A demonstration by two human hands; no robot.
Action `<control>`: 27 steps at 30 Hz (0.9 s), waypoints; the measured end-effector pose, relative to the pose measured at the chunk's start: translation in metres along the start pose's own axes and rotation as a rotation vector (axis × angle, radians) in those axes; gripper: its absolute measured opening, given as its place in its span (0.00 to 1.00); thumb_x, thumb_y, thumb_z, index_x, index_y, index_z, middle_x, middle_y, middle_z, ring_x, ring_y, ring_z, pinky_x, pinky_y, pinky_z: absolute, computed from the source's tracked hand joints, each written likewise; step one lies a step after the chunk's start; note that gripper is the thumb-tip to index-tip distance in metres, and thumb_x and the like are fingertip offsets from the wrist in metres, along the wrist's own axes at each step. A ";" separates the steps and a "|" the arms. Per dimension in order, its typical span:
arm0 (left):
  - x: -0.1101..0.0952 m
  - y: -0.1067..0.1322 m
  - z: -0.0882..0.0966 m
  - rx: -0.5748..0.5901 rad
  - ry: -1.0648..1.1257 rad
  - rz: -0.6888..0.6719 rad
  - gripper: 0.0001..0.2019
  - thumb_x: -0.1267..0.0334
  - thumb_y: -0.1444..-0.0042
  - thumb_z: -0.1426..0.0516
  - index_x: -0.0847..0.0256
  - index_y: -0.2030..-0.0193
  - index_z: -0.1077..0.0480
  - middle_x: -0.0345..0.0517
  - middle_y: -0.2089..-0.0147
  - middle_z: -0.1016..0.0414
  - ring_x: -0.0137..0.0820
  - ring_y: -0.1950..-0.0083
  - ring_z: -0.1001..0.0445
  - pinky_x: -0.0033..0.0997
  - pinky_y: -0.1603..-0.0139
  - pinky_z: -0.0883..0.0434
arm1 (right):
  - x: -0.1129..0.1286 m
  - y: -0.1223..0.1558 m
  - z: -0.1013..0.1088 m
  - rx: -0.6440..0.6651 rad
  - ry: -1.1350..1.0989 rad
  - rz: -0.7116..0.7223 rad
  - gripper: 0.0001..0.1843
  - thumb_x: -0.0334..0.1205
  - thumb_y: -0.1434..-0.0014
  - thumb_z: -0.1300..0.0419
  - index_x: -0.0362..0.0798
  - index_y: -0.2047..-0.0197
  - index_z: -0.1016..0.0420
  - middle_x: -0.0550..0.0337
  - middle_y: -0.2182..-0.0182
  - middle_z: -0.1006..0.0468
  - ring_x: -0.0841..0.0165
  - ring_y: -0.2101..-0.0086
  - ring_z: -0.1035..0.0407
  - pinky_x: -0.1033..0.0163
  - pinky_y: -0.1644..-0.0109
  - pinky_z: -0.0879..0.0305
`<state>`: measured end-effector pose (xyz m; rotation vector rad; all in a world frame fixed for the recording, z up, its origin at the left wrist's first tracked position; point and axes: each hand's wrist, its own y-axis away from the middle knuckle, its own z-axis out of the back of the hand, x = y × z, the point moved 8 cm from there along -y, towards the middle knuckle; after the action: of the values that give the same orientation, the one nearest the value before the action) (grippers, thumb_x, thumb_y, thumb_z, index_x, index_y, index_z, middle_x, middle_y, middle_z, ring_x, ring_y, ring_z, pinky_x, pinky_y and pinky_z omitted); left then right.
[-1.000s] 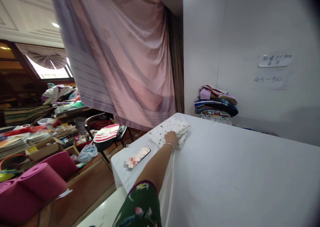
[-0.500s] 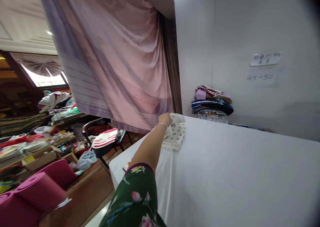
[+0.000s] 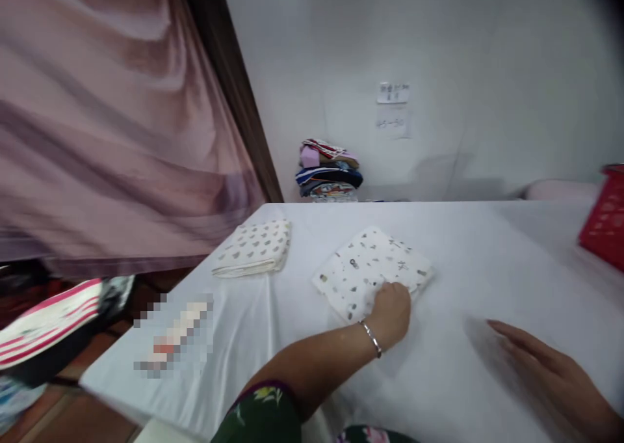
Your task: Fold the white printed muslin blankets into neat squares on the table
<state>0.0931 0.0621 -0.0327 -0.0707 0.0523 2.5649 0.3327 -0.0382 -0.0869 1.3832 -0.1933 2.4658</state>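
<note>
My left hand (image 3: 391, 313) is closed on the near edge of a folded white cloth with small dark prints (image 3: 373, 270) that lies flat on the white table (image 3: 463, 254). A bracelet sits on that wrist. A second folded printed cloth (image 3: 254, 248) rests near the table's far left corner, apart from the first. My right hand (image 3: 550, 371) hovers low over the table at the lower right, fingers stretched out and holding nothing.
A stack of folded colourful clothes (image 3: 329, 171) stands against the white wall at the table's back. A red basket (image 3: 604, 215) is at the right edge. A pink curtain (image 3: 107, 124) hangs at left. A blurred-out flat object (image 3: 173, 335) lies near the table's left edge.
The left hand left one folded cloth at the far left corner and now grips another nearer the middle. The view swung right and down. My right hand came into view.
</note>
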 end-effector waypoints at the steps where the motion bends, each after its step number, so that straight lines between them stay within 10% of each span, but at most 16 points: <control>1: -0.008 0.000 -0.005 -0.010 -0.013 0.002 0.17 0.61 0.45 0.48 0.67 0.50 0.36 0.59 0.53 0.32 0.43 0.52 0.33 0.37 0.58 0.33 | 0.005 0.006 -0.003 0.063 -0.052 -0.057 0.24 0.60 0.55 0.41 0.59 0.57 0.23 0.58 0.51 0.26 0.54 0.49 0.35 0.50 0.43 0.40; 11: 0.020 -0.010 0.011 -0.071 0.166 0.086 0.16 0.53 0.44 0.51 0.62 0.57 0.31 0.53 0.55 0.31 0.40 0.55 0.31 0.38 0.56 0.34 | 0.036 0.014 -0.078 0.370 -0.674 -0.360 0.30 0.49 0.49 0.37 0.48 0.45 0.36 0.50 0.48 0.29 0.61 0.50 0.33 0.58 0.48 0.32; 17: 0.057 -0.019 0.003 -0.143 0.829 0.275 0.12 0.59 0.46 0.49 0.62 0.71 0.28 0.52 0.63 0.24 0.41 0.57 0.29 0.40 0.52 0.36 | 0.060 -0.020 -0.097 0.346 -0.854 -0.418 0.33 0.40 0.51 0.33 0.45 0.44 0.41 0.46 0.49 0.29 0.60 0.51 0.32 0.56 0.49 0.30; 27: 0.100 0.012 0.012 -0.414 1.606 0.453 0.14 0.55 0.46 0.46 0.62 0.62 0.27 0.47 0.60 0.24 0.36 0.55 0.29 0.34 0.51 0.35 | 0.076 -0.053 -0.136 0.486 -1.010 -0.479 0.15 0.38 0.44 0.41 0.39 0.54 0.31 0.45 0.56 0.25 0.61 0.56 0.29 0.58 0.50 0.30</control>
<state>0.0025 0.1065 -0.0269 -2.3733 0.1398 2.1284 0.2028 0.0633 -0.0956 2.4156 0.5009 1.2947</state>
